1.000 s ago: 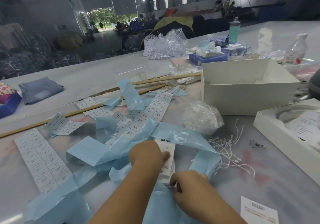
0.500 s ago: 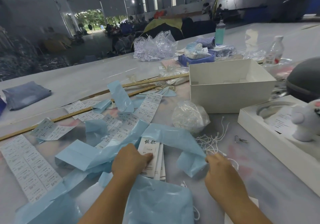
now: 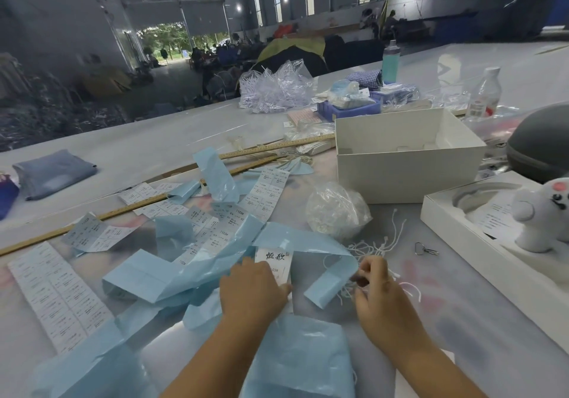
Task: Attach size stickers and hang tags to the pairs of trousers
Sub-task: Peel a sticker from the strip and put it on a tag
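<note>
A small stack of white hang tags [image 3: 275,259] with black printed characters lies on the table in front of me. My left hand [image 3: 253,290] rests on the stack, fingers curled over its lower part. My right hand [image 3: 374,287] is to the right, pinching at a loose pile of white tag strings [image 3: 374,245]. Sheets of white size stickers [image 3: 54,293] lie at the left, with more sticker strips [image 3: 264,194] in the middle. Crumpled light blue backing paper [image 3: 172,274] winds around the tags. Folded denim trousers [image 3: 50,173] lie at the far left.
An open white box [image 3: 400,167] stands at the right, a clear plastic bag [image 3: 337,210] in front of it. A flat white box [image 3: 480,243] holds a plush toy [image 3: 542,213]. Wooden rulers [image 3: 268,148] cross the table. A small metal clip [image 3: 425,249] lies at the right.
My right hand moved from beside the tag stack rightward to the pile of strings. My left hand stayed on the tags. My view shifted to the right.
</note>
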The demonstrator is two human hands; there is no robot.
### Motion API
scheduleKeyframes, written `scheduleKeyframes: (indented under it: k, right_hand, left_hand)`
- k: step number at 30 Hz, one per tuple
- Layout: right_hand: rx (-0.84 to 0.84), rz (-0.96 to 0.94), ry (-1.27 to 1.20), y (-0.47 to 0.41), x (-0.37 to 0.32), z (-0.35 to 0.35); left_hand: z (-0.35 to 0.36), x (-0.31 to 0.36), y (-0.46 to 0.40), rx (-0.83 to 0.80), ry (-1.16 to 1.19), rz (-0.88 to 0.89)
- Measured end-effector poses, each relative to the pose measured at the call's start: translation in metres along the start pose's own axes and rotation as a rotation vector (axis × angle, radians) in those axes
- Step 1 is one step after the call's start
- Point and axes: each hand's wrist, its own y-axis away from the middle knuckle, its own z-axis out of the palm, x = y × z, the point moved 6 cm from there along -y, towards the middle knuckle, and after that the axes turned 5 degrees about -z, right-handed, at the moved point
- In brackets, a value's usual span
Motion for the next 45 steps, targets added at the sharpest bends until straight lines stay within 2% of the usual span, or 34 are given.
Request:
scheduleKeyframes:
  k: [3,7,11,14,17,21,26,29,34,42,45]
  right_hand:
    - [-0.101,0.051,0.219,-0.004,0.003,0.004]
    - [-0.157,0.009,0.246,-0.004,-0.002,0.012]
    - [-0.161,0.004,0.313,-0.007,-0.003,0.013]
    - [-0.095,-0.045,0.282,-0.008,-0.009,0.009]
    - [0.007,-0.056,0.147,-0.004,-0.014,-0.001]
    - [0.076,-0.032,0.104,0.0,-0.015,-0.009]
    - [-0.223,0.02,0.407,0.001,-0.012,0.009]
    - [-0.226,-0.036,0.442,0.003,-0.013,0.014]
    - [-0.141,-0.078,0.368,0.002,-0.02,0.011]
    - [0.162,-0.148,0.038,0.008,-0.045,-0.022]
    - [0.189,-0.133,-0.163,0.011,-0.053,-0.032]
  left_hand:
    - [-0.002,0.009,0.003,-0.022,-0.073,0.025]
    - [-0.009,0.013,0.006,-0.029,0.026,-0.004]
    - [-0.02,0.01,0.008,0.063,0.135,-0.011]
    - [-0.038,0.005,0.012,0.219,0.237,0.007]
    - [-0.057,0.003,0.019,0.364,0.318,0.038]
    - [-0.071,0.001,0.03,0.396,0.36,0.068]
    - [-0.07,0.001,0.051,0.359,0.356,0.108]
    - [-0.076,-0.001,0.069,0.392,0.365,0.152]
    - [-0.089,-0.003,0.089,0.461,0.231,0.278]
    - [-0.076,-0.006,0.103,0.407,0.215,0.216]
    - [-0.079,-0.006,0.116,0.398,0.283,0.226]
